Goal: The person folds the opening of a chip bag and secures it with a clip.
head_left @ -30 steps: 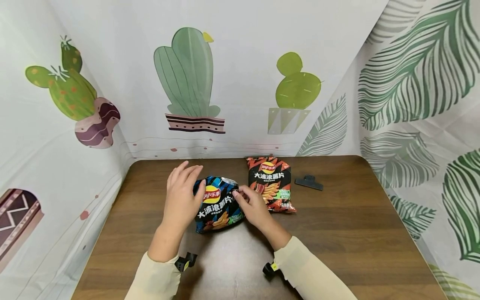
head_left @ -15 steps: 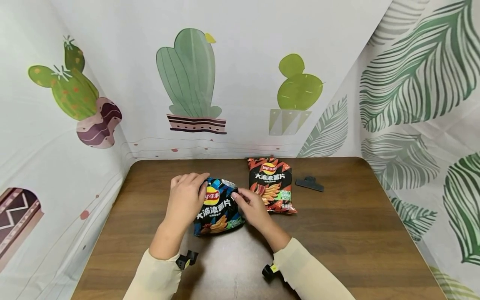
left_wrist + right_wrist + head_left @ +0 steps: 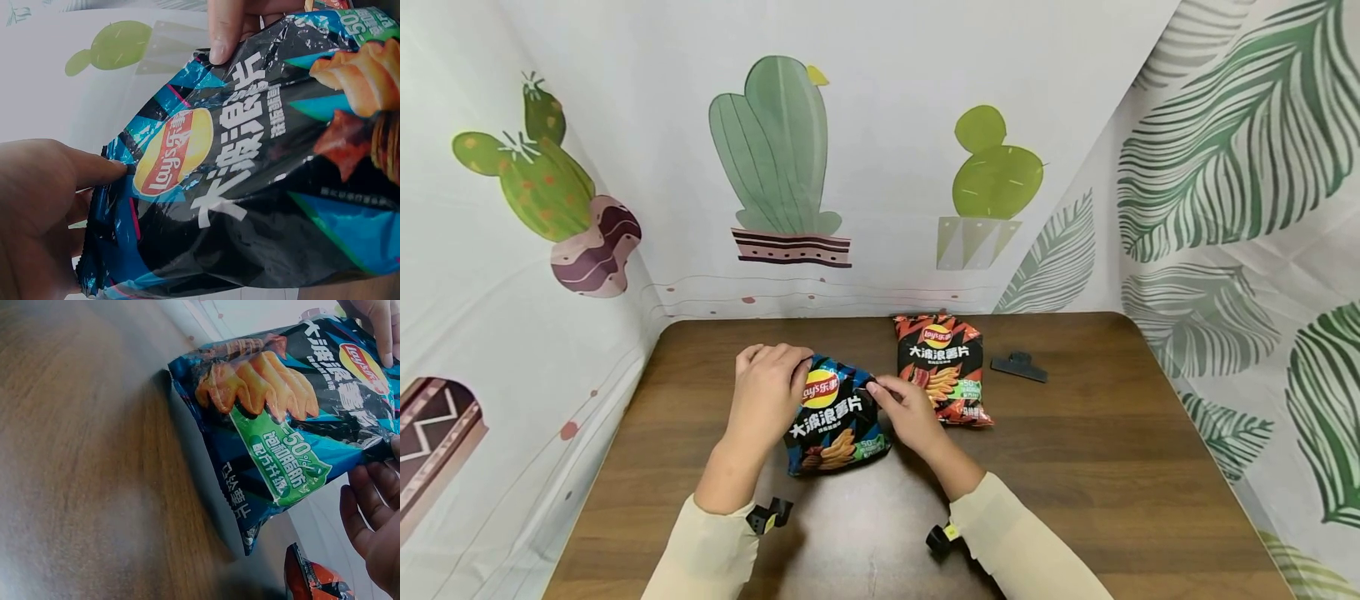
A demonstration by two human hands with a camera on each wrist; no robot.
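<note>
Preferably, pinch lightly: left hand (image 3: 765,393) and right hand (image 3: 913,413) grip the blue bag (image 3: 833,423) at opposite sides near its top, over the tabletop (image 3: 1090,475); squeezing could crush its contents.

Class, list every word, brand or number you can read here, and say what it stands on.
"Lay's乐事": the blue bag and the red bag.
"大波浪薯片": both bags.
"-50% 饱和脂肪 配方升级": the blue bag's green patch.
"50": the red bag's green patch; the rest there is too small.
Too small or blurred: the line under each name, the bags' bottom print, any marks on the yellow tags.
</note>
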